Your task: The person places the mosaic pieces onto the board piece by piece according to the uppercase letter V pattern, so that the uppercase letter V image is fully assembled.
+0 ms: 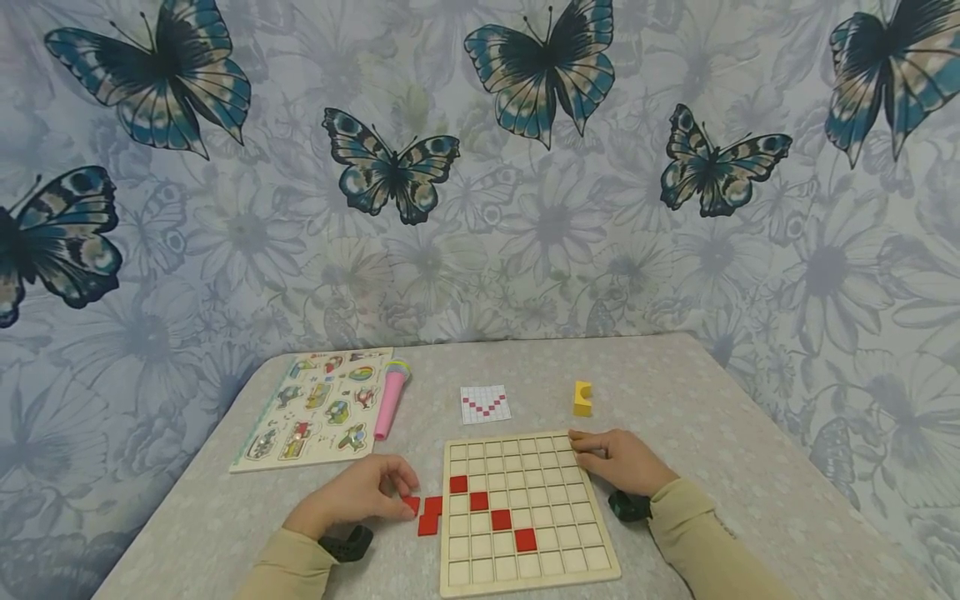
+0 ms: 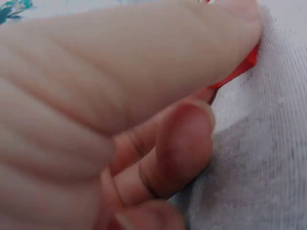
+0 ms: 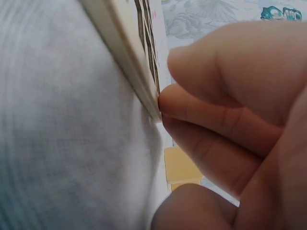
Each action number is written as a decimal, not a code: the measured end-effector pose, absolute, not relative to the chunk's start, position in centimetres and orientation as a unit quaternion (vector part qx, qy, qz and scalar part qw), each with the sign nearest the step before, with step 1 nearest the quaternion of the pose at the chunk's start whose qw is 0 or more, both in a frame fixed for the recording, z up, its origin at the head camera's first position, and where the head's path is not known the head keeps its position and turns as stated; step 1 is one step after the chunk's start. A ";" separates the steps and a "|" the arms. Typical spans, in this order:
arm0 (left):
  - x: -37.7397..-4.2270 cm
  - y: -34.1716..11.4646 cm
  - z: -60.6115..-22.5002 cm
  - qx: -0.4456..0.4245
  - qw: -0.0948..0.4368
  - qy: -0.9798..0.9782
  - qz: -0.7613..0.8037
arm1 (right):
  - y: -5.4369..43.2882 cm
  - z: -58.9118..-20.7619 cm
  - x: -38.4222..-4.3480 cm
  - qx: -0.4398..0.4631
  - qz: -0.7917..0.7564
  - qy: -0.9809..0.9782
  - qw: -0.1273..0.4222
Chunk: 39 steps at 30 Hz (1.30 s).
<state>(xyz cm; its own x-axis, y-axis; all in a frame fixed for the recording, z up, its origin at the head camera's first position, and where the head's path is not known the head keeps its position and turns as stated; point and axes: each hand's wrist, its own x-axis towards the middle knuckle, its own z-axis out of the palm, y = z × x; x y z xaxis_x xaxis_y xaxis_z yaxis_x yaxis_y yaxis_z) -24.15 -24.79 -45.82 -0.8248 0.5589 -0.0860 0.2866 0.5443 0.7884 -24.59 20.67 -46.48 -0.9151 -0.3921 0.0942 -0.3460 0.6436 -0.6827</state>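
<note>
My left hand [image 1: 362,493] pinches a red square tile [image 1: 411,504] between thumb and forefinger, left of the wooden grid board [image 1: 540,487]. In the left wrist view, the thumb covers most of that red tile [image 2: 240,71]. More loose red tiles [image 1: 428,525] lie against the board's left side. Several red tiles sit in the grid, one of them a red tile [image 1: 501,520], stepping diagonally down to the right. My right hand [image 1: 626,462] touches the board's far right corner with its fingertips; in the right wrist view the fingertips [image 3: 170,101] meet the board's edge [image 3: 129,72].
Behind the board lies a pattern card [image 1: 485,405] with a V of pinkish-red squares. A notched yellow block [image 1: 582,399] stands at the back right. At the left, a pink toy microphone [image 1: 390,400] rests beside a picture puzzle board [image 1: 315,417]. A butterfly-patterned wall backs the table.
</note>
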 end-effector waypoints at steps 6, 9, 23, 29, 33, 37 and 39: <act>-24.0 -24.7 -45.8 0.234 0.133 0.886 0.378 | 20.7 -46.6 -24.6 -0.206 -0.371 0.905 0.032; -23.9 -24.6 -45.6 0.230 0.128 0.888 0.377 | 20.8 -46.7 -24.7 -0.206 -0.370 0.905 0.032; -24.2 -24.2 -46.0 0.203 0.095 0.901 0.372 | 20.6 -46.7 -24.7 -0.195 -0.373 0.907 0.036; -24.5 -24.1 -46.5 0.201 0.072 0.896 0.389 | 20.7 -46.9 -24.8 -0.197 -0.380 0.903 0.037; -24.3 -23.7 -46.6 0.196 0.063 0.890 0.406 | 20.7 -47.1 -24.8 -0.197 -0.381 0.903 0.036; -23.9 -22.6 -46.5 0.196 0.070 0.870 0.447 | 20.8 -47.2 -24.9 -0.199 -0.378 0.904 0.034; -23.6 -21.7 -46.4 0.197 0.074 0.858 0.468 | 20.8 -47.2 -24.9 -0.198 -0.378 0.904 0.034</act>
<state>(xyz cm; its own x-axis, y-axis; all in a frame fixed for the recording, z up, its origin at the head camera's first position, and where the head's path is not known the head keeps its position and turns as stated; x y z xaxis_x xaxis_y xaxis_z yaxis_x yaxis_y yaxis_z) -23.61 -21.74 -46.43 -0.9115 0.4074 0.0562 0.2679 0.4847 0.8326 -24.93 20.78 -47.17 -0.9193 -0.3835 0.0885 -0.3324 0.6360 -0.6964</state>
